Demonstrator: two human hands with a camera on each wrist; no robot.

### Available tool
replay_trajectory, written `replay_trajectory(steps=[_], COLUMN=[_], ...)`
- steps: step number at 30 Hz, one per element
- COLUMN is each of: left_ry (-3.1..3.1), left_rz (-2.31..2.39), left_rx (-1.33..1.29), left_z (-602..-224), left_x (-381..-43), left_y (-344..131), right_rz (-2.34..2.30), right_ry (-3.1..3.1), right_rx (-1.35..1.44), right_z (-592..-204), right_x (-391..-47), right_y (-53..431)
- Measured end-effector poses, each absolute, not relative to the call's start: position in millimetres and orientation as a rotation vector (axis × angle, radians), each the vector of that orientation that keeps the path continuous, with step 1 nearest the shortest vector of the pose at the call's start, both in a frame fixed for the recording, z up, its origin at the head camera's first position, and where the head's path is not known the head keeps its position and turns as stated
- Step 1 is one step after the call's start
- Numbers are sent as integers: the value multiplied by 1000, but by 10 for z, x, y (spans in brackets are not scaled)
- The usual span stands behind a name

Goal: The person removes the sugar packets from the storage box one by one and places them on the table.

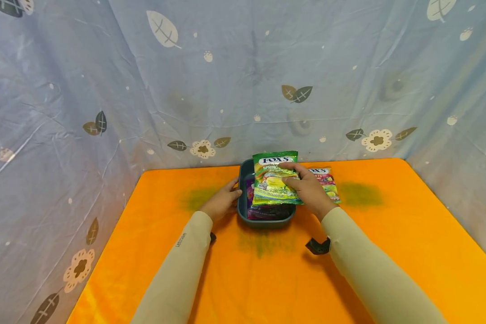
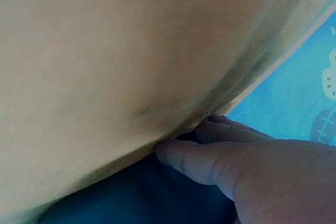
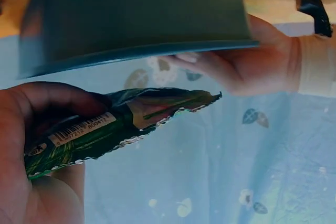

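Partly filled bin, head view. The purple bag lies inside, so one bag at least appears placed. The right hand pinches the green bag between thumb and fingers above the bin, not yet inside. The red bag remains outside, to the right, partly hidden. The left hand, fingers nearly straight and not clenched, rests against the bin's left side.
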State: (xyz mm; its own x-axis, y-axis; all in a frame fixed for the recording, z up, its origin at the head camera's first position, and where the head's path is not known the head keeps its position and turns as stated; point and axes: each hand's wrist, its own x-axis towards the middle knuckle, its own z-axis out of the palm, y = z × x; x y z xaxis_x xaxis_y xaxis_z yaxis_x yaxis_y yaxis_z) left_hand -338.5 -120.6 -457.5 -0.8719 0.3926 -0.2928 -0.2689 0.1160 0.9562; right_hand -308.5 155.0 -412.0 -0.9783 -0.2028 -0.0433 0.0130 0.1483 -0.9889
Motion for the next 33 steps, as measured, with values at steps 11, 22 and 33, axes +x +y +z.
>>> replay_trajectory(steps=[11, 22, 33], left_ry=[2019, 1997, 2006], left_rz=[1734, 1750, 1746], left_rx=[83, 86, 102], left_z=[-4591, -4594, -4605], left_x=[-3398, -3407, -3410], left_y=[-1212, -1218, -1200], right_rz=[-2088, -2113, -1982], right_ry=[2178, 2167, 2234], right_rx=[-170, 0, 78], right_z=[-4247, -4144, -4414], right_x=[-3139, -3104, -3273], right_y=[1956, 2429, 3098])
